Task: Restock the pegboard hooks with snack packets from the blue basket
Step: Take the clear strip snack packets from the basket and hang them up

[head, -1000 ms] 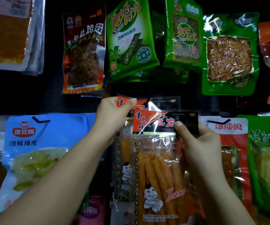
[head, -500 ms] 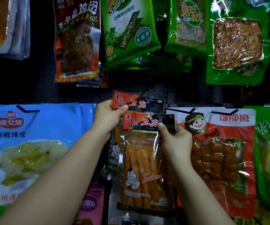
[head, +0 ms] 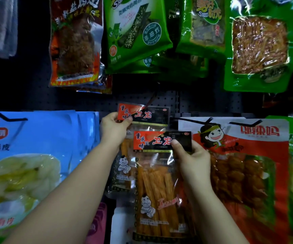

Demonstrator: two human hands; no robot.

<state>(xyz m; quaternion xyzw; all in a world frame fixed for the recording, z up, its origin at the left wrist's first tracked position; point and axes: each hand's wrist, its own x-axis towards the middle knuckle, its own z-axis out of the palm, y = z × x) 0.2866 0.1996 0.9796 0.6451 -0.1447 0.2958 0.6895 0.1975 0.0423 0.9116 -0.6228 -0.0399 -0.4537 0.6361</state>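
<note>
Snack packets of orange sticks: the head view shows the rear packet [head: 143, 117] higher than a second ago, pinched at its header by the left hand [head: 115, 128] near the pegboard hook [head: 150, 101]. The right hand [head: 193, 160] pinches the front packet [head: 159, 173], waiting lower.

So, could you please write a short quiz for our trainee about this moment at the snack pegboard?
1. True or false: the left hand pinches the top corner of the rear spicy-stick packet.
2. Which hand holds the front spicy-stick packet? A) left B) right hand C) neither
3. Fill in: directly left of the left forearm hangs a large ____ packet.

Key: 1 true; 2 B; 3 blue
</note>
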